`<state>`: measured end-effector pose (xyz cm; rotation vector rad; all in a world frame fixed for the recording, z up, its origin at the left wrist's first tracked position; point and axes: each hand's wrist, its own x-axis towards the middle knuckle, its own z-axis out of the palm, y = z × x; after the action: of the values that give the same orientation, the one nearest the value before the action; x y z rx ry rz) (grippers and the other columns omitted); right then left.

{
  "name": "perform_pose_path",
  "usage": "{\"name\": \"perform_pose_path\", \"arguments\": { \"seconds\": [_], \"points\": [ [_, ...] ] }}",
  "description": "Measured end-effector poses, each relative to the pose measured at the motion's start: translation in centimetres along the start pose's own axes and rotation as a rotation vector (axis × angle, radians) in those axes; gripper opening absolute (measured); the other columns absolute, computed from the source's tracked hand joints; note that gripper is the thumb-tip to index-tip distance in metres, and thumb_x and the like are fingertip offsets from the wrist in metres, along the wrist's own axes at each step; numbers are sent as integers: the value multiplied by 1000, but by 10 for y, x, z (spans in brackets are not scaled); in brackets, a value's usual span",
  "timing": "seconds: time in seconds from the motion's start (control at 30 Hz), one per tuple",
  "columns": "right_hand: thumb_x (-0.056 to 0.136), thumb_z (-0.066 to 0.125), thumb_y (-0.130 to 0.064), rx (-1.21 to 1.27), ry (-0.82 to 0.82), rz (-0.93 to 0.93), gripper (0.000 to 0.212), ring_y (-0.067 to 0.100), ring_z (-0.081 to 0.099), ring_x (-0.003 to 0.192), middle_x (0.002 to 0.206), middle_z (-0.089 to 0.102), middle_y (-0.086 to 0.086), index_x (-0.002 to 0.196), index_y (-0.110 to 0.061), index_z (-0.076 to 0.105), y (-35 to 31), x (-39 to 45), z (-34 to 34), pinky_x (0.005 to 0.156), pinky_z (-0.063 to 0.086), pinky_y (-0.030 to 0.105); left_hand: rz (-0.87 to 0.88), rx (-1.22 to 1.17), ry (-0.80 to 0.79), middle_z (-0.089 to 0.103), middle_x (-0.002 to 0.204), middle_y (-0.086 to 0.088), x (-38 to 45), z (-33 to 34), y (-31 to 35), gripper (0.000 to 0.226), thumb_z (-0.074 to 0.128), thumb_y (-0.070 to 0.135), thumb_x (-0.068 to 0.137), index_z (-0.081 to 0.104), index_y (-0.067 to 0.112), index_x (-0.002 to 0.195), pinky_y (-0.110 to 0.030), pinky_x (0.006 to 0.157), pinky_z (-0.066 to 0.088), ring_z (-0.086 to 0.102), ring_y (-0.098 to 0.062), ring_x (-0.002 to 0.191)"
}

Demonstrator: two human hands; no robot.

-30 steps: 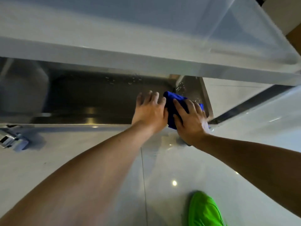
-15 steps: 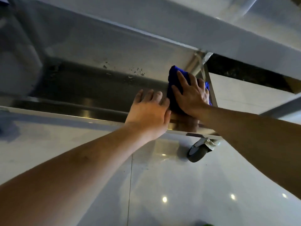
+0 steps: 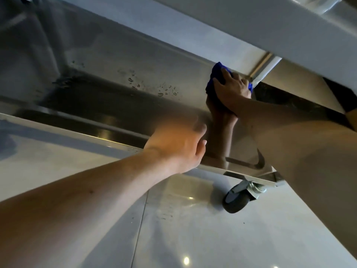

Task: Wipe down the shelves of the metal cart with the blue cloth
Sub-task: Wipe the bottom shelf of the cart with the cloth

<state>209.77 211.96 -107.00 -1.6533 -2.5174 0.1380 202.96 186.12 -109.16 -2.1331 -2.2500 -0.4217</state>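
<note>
— On the bottom shelf [image 3: 119, 105], where is the cloth [image 3: 213, 78]?
— Far right corner, beside the post [image 3: 260, 72]. The right hand [image 3: 231, 89] presses it flat, fingers spread.
— And the left hand [image 3: 179, 144]?
— Blurred, over the shelf's front edge, fingers loose, holding nothing. A wheel [image 3: 236, 200] sits below.

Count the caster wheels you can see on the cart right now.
1. A single caster wheel shows under the lower shelf's near right corner, resting on the tiled floor. The cart's other corners are out of frame or hidden, so more wheels may exist.
</note>
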Motion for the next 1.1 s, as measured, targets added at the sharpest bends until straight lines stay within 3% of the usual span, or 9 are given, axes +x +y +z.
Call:
{"name": "perform_pose_path", "arguments": {
  "seconds": [0.27, 0.4, 0.57, 0.83, 1.1],
  "points": [
    [97, 29, -61, -67, 22, -104, 62, 38, 25, 139, 158, 29, 4, 154, -39, 20, 4, -39, 5, 106, 28, 58, -15, 30, 28, 57, 126, -5, 4, 2, 5, 46, 32, 52, 93, 54, 26, 123, -53, 103, 42, 53, -27, 118],
    [99, 29, -60, -85, -6, -148, 62, 38, 22, 141, 160, 24, 4, 156, -39, 16, 3, -73, 4, 108, 27, 58, -27, 12, 38, 58, 124, -2, 7, 2, 4, 45, 28, 52, 95, 54, 27, 121, -51, 108, 36, 50, -25, 119],
    [97, 32, -62, -80, -69, -168, 65, 36, 16, 144, 163, 17, 1, 156, -43, 11, 0, -129, -1, 113, 21, 59, -75, -142, 165, 60, 126, -2, 7, -8, 7, 52, 20, 48, 98, 59, 24, 121, -47, 110, 31, 49, -24, 122],
    [91, 27, -61, -25, -122, -199, 65, 40, 21, 142, 161, 24, 3, 153, -45, 13, -19, -202, -13, 112, 25, 63, -171, -331, 285, 64, 121, -7, 6, -15, 1, 43, 35, 41, 100, 64, 15, 120, -46, 105, 36, 51, -28, 120],
    [95, 18, -68, -103, -114, -338, 66, 44, 13, 145, 165, 15, 7, 155, -42, 10, -65, -230, 0, 114, 18, 65, -294, -95, 236, 59, 133, -6, -20, -33, -60, 56, 24, 52, 98, 55, 21, 133, -48, 109, 33, 46, -30, 129]
  ]
}}
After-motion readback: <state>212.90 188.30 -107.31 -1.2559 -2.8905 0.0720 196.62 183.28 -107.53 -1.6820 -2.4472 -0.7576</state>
